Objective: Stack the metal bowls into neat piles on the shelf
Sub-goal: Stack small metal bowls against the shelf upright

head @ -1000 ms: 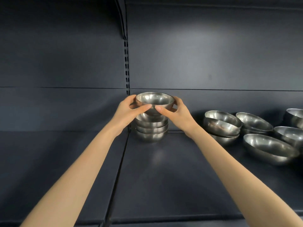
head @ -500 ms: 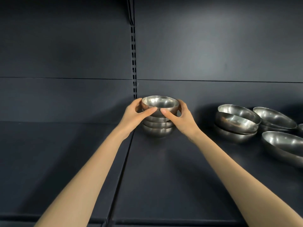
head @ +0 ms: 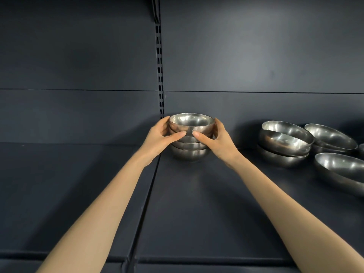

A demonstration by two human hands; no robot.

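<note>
A small metal bowl (head: 191,123) sits nested on top of a pile of small metal bowls (head: 189,151) at the back of the dark shelf (head: 197,203). My left hand (head: 160,137) grips the top bowl from its left side, thumb across the front. My right hand (head: 217,139) grips it from the right side, thumb meeting the left thumb at the front. The far fingers of both hands are hidden behind the bowl.
To the right lie larger metal bowls: a tilted loose pile (head: 283,143), another bowl (head: 331,137) behind it, and a big one (head: 340,170) near the right edge. A slotted upright (head: 160,75) runs up the back panel. A seam (head: 145,203) divides the shelf.
Both hands have lowered the top bowl down onto the pile, so it now sits nested. The camera has shifted a little to the left and up.
</note>
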